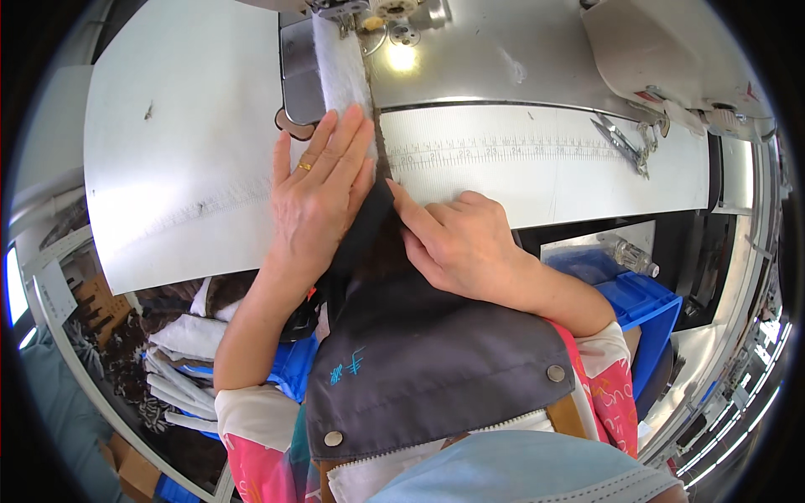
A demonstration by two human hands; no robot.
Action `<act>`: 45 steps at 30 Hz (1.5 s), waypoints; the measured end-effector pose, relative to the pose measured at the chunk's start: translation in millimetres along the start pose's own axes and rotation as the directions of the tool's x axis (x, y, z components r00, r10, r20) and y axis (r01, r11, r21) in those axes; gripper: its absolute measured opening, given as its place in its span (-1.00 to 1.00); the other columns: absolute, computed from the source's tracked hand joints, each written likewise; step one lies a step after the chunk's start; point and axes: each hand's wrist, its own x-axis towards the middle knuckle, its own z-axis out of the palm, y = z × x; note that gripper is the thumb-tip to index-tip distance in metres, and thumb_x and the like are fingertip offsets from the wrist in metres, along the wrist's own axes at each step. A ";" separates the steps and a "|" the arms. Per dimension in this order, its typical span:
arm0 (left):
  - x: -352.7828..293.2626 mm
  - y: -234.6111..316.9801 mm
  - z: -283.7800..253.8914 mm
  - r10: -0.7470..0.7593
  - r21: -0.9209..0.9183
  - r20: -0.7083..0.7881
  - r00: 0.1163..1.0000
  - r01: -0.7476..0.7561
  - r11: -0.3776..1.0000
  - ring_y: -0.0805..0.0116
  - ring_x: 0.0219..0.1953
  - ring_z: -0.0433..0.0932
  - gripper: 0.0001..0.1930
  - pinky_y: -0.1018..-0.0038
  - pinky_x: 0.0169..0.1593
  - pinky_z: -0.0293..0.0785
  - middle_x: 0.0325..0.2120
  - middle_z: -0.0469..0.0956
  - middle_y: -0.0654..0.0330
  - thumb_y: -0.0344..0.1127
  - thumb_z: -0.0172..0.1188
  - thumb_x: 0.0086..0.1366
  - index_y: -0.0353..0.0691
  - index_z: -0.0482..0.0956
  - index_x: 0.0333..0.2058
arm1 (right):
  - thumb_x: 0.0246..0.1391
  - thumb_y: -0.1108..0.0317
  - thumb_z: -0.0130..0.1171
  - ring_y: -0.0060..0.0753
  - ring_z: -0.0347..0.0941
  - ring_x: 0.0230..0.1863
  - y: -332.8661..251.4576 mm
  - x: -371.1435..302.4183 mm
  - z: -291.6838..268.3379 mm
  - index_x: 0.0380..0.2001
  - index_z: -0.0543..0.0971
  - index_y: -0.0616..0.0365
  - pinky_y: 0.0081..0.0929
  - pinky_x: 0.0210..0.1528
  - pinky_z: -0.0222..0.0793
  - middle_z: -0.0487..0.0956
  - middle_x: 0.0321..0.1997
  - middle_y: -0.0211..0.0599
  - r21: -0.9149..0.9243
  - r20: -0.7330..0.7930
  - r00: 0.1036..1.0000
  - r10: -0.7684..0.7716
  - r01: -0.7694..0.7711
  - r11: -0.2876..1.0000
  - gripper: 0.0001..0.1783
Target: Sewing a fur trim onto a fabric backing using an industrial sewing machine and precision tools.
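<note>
A white fluffy strip (pixel 342 75) runs from under the sewing machine's foot towards me, with a dark brown edge along its right side. My left hand (pixel 323 172), wearing a ring, lies flat on this strip, its fingers stretched out and pointing at the foot. Dark fabric (pixel 387 239) continues down between my hands, with a black band on its left. At its right edge is my right hand (pixel 457 239); the index finger reaches forward onto the fabric, the thumb lies lower, and the other fingers are curled. The grip under that hand is partly hidden.
The sewing machine (pixel 394 10) stands at the top, its metal bed (pixel 495 59) lit by a lamp. Thread snips (pixel 620 142) lie at the right of the white table (pixel 184 134). Below are a blue bin (pixel 654 306) at right and piled white strips (pixel 189 339) at left.
</note>
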 end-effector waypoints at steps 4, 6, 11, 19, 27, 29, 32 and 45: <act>11.7 -8.1 2.3 0.011 -0.005 -0.036 0.999 -0.011 1.000 0.35 0.02 0.48 -0.69 0.12 0.14 0.20 -0.04 0.51 0.30 -0.37 0.20 0.14 -0.13 0.55 -0.10 | -0.18 0.44 0.16 -0.37 0.30 -0.75 6.1 13.3 -0.5 -0.04 0.46 0.23 -0.46 -0.61 0.20 0.37 -0.76 -0.44 0.046 -0.032 0.999 0.018 -0.016 0.999 -0.49; 17.1 -12.6 5.9 0.012 0.000 -0.049 0.999 -0.012 1.000 0.35 0.02 0.48 -0.69 0.12 0.11 0.23 -0.04 0.52 0.31 -0.37 0.21 0.13 -0.12 0.55 -0.10 | -0.18 0.43 0.16 -0.36 0.30 -0.76 10.5 19.6 -0.7 -0.04 0.46 0.22 -0.45 -0.62 0.20 0.38 -0.75 -0.43 0.037 -0.045 0.999 0.013 -0.011 0.999 -0.50; 29.7 -22.2 15.9 0.005 -0.005 -0.081 0.997 -0.006 1.000 0.36 0.01 0.49 -0.69 0.16 0.13 0.21 -0.05 0.52 0.31 -0.36 0.21 0.13 -0.10 0.55 -0.10 | -0.16 0.40 0.15 -0.31 0.32 -0.75 20.5 32.9 -2.1 -0.05 0.46 0.19 -0.42 -0.63 0.21 0.42 -0.74 -0.39 0.048 -0.057 0.998 0.024 -0.021 0.999 -0.52; 46.6 -39.9 26.8 0.029 -0.047 -0.092 0.995 -0.033 0.998 0.31 0.05 0.46 -0.70 0.18 0.15 0.17 -0.02 0.50 0.29 -0.32 0.18 0.17 -0.09 0.54 -0.08 | -0.08 0.34 0.09 -0.17 0.40 -0.73 31.9 52.8 -1.5 -0.09 0.46 0.26 -0.29 -0.66 0.28 0.44 -0.79 -0.28 0.041 -0.089 0.995 0.048 -0.045 0.998 -0.57; 18.1 -25.5 -2.2 -0.059 -0.348 0.218 0.974 0.134 0.928 0.26 0.23 0.23 -0.58 0.10 0.25 -0.01 0.17 0.30 0.25 -0.25 0.05 0.28 -0.09 0.36 0.12 | -0.08 0.37 0.15 -0.29 0.33 -0.72 -1.5 2.7 6.7 0.03 0.39 0.19 -0.41 -0.62 0.19 0.41 -0.73 -0.39 0.098 -0.034 0.997 0.065 -0.061 0.993 -0.47; 14.4 -15.5 -2.7 -0.077 -0.305 0.192 0.978 0.134 0.943 0.27 0.22 0.24 -0.58 0.10 0.26 -0.03 0.16 0.30 0.25 -0.25 0.06 0.28 -0.10 0.36 0.12 | -0.08 0.38 0.15 -0.37 0.30 -0.73 -5.0 0.1 7.4 0.04 0.38 0.22 -0.47 -0.61 0.15 0.36 -0.75 -0.45 0.051 -0.020 0.999 0.040 -0.039 0.998 -0.47; 10.7 -10.5 0.4 -0.085 -0.232 0.137 0.987 0.115 0.966 0.28 0.22 0.25 -0.58 0.09 0.26 -0.05 0.15 0.31 0.25 -0.24 0.06 0.27 -0.11 0.37 0.11 | -0.08 0.36 0.16 -0.36 0.32 -0.72 -5.0 -4.5 3.3 0.04 0.37 0.22 -0.46 -0.61 0.16 0.40 -0.72 -0.45 0.005 0.001 1.000 0.001 -0.001 1.000 -0.46; 10.0 -10.0 -1.1 -0.143 -0.303 0.167 0.976 0.189 0.934 0.35 0.25 0.20 -0.63 0.16 0.28 -0.10 0.17 0.29 0.25 -0.32 -0.02 0.32 -0.11 0.39 0.11 | -0.05 0.31 0.18 -0.10 0.46 -0.55 18.2 34.8 -9.0 -0.37 0.40 0.21 -0.29 -0.51 0.36 0.51 -0.55 -0.16 0.360 -0.166 0.945 0.283 -0.210 0.909 -0.76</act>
